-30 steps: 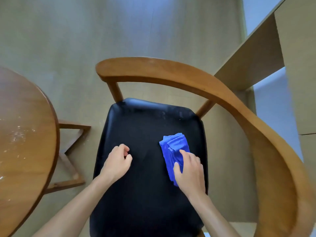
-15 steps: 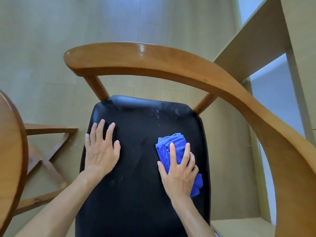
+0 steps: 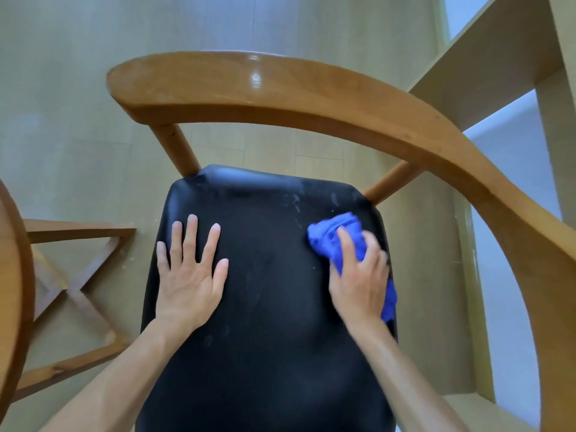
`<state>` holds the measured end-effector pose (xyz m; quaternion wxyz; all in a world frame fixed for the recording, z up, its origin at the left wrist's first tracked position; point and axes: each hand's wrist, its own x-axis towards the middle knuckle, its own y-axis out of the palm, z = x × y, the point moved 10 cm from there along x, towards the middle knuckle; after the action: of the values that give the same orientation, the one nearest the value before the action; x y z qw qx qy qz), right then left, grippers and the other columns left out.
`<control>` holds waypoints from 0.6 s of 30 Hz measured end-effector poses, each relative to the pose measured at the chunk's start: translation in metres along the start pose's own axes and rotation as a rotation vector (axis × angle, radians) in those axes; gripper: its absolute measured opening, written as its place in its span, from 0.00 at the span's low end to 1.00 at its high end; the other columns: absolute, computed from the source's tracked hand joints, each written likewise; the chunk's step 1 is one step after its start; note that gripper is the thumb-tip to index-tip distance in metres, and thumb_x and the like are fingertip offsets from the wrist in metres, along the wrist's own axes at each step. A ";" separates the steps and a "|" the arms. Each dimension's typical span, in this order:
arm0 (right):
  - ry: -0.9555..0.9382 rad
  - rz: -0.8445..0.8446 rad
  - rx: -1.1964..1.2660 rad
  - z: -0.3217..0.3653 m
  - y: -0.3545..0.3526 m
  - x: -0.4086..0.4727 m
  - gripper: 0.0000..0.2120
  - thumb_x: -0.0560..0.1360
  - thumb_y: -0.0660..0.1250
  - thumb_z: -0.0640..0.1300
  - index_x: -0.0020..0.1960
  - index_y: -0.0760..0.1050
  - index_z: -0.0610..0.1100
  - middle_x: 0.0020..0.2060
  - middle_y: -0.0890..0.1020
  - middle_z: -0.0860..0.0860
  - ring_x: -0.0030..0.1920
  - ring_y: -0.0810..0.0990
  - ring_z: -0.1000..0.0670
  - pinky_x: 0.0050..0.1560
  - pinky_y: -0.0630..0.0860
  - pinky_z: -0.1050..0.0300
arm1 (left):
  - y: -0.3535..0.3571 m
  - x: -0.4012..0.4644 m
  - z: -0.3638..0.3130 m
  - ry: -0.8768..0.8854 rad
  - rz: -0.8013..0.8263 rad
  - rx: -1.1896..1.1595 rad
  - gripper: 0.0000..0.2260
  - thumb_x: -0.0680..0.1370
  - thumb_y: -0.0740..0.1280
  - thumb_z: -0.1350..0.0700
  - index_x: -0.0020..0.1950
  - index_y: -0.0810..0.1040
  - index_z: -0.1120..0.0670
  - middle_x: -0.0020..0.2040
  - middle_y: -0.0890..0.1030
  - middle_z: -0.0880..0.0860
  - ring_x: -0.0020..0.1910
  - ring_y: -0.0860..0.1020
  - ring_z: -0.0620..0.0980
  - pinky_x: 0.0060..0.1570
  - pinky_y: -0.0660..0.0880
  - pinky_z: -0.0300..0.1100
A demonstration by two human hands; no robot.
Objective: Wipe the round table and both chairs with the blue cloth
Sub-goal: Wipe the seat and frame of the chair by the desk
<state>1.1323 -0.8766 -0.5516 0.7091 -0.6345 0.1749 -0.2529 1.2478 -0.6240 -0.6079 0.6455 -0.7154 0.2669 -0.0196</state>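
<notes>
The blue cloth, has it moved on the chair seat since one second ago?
Yes. The blue cloth under the right hand slid away from the person, toward the far right corner of the black seat.

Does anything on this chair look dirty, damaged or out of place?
Nothing looks broken or askew. The black padded seat shows pale dusty smears near its far edge, just beyond the crumpled blue cloth under the right hand. The left hand lies flat on the seat. The curved wooden backrest looks sound.
</notes>
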 end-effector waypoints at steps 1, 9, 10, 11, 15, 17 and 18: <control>0.123 0.003 0.024 -0.008 0.002 0.022 0.23 0.72 0.69 0.42 0.67 0.73 0.45 0.63 0.72 0.36 0.50 0.73 0.34 0.51 0.72 0.42 | 0.001 0.000 0.000 0.001 -0.003 -0.002 0.28 0.77 0.42 0.41 0.77 0.44 0.46 0.79 0.45 0.56 0.77 0.40 0.57 0.74 0.45 0.60; 0.055 -0.037 0.062 0.061 -0.001 0.019 0.24 0.66 0.70 0.36 0.62 0.77 0.44 0.58 0.77 0.35 0.41 0.76 0.38 0.41 0.73 0.49 | 0.001 0.002 0.001 -0.007 -0.023 -0.104 0.28 0.77 0.42 0.43 0.78 0.47 0.45 0.79 0.43 0.52 0.77 0.38 0.51 0.73 0.39 0.55; -0.057 -0.037 0.094 0.082 0.000 -0.003 0.23 0.65 0.70 0.35 0.60 0.78 0.45 0.57 0.78 0.36 0.39 0.76 0.39 0.39 0.73 0.51 | 0.000 0.002 0.002 -0.011 -0.031 -0.139 0.28 0.77 0.43 0.44 0.78 0.50 0.45 0.79 0.44 0.51 0.77 0.39 0.50 0.73 0.39 0.54; -0.174 -0.017 0.125 0.101 0.002 -0.027 0.21 0.67 0.68 0.35 0.59 0.79 0.47 0.56 0.79 0.37 0.39 0.77 0.40 0.37 0.73 0.52 | -0.001 0.003 0.003 -0.009 -0.036 -0.175 0.27 0.77 0.44 0.45 0.78 0.53 0.46 0.79 0.46 0.50 0.77 0.41 0.50 0.73 0.39 0.53; -0.620 0.043 0.186 0.122 0.000 -0.088 0.20 0.73 0.59 0.32 0.58 0.76 0.50 0.56 0.76 0.41 0.37 0.74 0.43 0.35 0.71 0.52 | -0.007 0.002 0.004 -0.006 -0.042 -0.211 0.27 0.78 0.46 0.47 0.77 0.59 0.47 0.79 0.50 0.50 0.78 0.44 0.50 0.73 0.37 0.47; -0.714 0.043 0.157 0.083 -0.008 -0.064 0.22 0.71 0.61 0.31 0.58 0.78 0.50 0.55 0.79 0.41 0.38 0.75 0.42 0.35 0.71 0.51 | -0.006 0.003 0.004 -0.024 -0.030 -0.192 0.27 0.78 0.46 0.46 0.77 0.58 0.46 0.79 0.49 0.49 0.77 0.43 0.48 0.70 0.31 0.40; -0.661 0.022 0.124 0.053 -0.013 -0.039 0.23 0.69 0.63 0.30 0.58 0.80 0.50 0.55 0.80 0.41 0.39 0.76 0.41 0.36 0.73 0.51 | -0.005 0.004 0.003 -0.030 -0.026 -0.184 0.27 0.78 0.46 0.46 0.77 0.58 0.45 0.79 0.48 0.49 0.77 0.42 0.48 0.70 0.30 0.38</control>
<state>1.1286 -0.8120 -0.5350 0.7676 -0.6358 -0.0734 -0.0358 1.2539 -0.6225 -0.6051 0.5808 -0.7752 0.2484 0.0073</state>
